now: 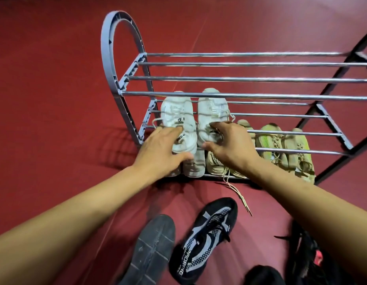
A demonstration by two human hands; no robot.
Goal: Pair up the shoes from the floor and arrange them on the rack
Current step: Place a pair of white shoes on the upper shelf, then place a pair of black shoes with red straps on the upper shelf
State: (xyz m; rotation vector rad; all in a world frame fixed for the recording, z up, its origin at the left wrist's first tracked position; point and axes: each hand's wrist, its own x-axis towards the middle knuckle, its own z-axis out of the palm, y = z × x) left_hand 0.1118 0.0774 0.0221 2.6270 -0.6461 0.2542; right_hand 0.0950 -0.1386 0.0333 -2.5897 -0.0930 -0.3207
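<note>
The rack [125, 112] stands on the red floor [44, 99], with its grey end loop at about 11 o'clock. The left hand [157, 149] curls round a white shoe [176, 118], with the fingers on top and the thumb at the heel. The shoe points to 12 o'clock, toe under the top bars, likely so it slides onto the middle shelf. Just beside it, the right hand [230, 145] grips the other white shoe [211, 114] the same way. The two shoes sit side by side because they are a pair. Under them, on the low shelf, are pale shoes [193, 164], partly hidden by the hands. At 3 o'clock a tan pair [285, 145] with green bits sits on that low shelf too. Down at 6 o'clock, on the floor, a black shoe [207, 237] lies top up and a dark shoe [151, 247] lies sole up. They probably go next. More dark things show at 5 o'clock, but what they are cannot be told.
</note>
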